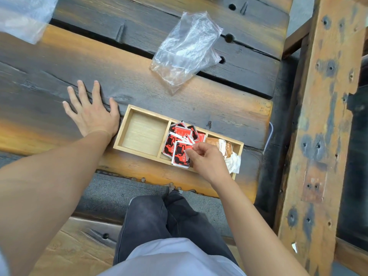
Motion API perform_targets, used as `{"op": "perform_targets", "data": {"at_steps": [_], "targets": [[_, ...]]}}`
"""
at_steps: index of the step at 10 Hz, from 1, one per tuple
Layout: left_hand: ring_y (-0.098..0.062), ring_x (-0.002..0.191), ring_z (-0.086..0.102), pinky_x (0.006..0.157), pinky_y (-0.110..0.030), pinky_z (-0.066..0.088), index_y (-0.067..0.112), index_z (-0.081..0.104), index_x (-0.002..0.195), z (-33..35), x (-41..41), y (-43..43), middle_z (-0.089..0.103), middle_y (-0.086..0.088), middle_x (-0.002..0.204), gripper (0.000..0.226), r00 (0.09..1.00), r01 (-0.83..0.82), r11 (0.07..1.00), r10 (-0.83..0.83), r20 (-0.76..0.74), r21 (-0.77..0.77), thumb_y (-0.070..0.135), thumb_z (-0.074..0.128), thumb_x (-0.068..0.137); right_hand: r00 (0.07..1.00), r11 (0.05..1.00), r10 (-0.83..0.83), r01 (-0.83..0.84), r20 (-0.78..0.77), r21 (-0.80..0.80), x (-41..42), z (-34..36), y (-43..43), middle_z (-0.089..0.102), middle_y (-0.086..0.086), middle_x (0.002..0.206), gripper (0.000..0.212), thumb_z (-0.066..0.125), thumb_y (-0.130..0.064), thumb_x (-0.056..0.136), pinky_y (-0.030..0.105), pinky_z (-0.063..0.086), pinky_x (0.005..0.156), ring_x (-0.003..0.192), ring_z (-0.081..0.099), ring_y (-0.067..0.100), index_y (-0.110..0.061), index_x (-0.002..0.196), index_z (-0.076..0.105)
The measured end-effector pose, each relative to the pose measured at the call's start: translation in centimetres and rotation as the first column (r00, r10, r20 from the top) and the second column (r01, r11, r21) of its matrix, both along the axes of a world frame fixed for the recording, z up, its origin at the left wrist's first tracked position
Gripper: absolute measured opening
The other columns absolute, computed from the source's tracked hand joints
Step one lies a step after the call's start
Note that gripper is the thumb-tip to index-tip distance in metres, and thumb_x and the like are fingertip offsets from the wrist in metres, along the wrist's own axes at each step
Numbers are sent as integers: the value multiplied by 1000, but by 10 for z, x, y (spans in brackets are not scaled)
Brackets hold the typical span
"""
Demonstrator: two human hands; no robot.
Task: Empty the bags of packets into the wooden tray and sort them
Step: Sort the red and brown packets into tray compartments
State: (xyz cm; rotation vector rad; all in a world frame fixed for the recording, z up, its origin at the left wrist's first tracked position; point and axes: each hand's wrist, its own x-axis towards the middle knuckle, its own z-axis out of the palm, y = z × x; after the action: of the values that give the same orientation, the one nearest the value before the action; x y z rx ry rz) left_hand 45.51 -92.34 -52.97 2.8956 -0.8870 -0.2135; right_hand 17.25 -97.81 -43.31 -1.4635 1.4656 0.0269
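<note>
Clear bag (186,49) — beyond wooden tray (127,127)

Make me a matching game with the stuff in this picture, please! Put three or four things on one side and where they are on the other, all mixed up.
Things:
1. red packets
2. brown packets
3. clear plastic bag
4. left hand

Places:
A. flat on the table, beside the wooden tray's empty end
B. middle compartment
C. on the table beyond the tray
D. right-end compartment

Pairs: 1-B, 2-D, 3-C, 4-A
</note>
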Motion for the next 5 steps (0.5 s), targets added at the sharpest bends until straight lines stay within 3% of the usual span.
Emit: {"op": "perform_targets", "data": {"at_steps": [3, 4, 5], "targets": [[-34, 153, 5, 120, -59, 7, 32, 23, 155, -2, 1, 0, 12, -9, 166, 63, 1000, 3, 1000, -3, -1, 6, 53, 25, 95, 1000, 1000, -8, 8, -14, -24, 3, -3, -1, 53, -2, 61, 30, 64, -29, 94, 24, 38, 57, 57, 46, 11, -3, 81, 66], [-34, 153, 5, 120, -59, 7, 31, 24, 155, -1, 1, 0, 12, -8, 166, 63, 1000, 1, 1000, -1, -3, 7, 52, 26, 96, 1000, 999, -20, 20, -4, -31, 4, -3, -2, 56, -10, 56, 24, 66, -29, 92, 24, 41, 60, 50, 49, -1, -9, 79, 67], [-33, 153, 5, 120, -59, 7, 32, 23, 155, -1, 0, -1, 11, -8, 166, 63, 1000, 2, 1000, -2, -2, 15, 52, 26, 96, 998, 998, -55, 55, 17, -14, 3, -6, -4, 61, -10, 56, 14, 71, -29, 88, 28, 51, 71, 53, 55, -1, -19, 80, 66]]}}
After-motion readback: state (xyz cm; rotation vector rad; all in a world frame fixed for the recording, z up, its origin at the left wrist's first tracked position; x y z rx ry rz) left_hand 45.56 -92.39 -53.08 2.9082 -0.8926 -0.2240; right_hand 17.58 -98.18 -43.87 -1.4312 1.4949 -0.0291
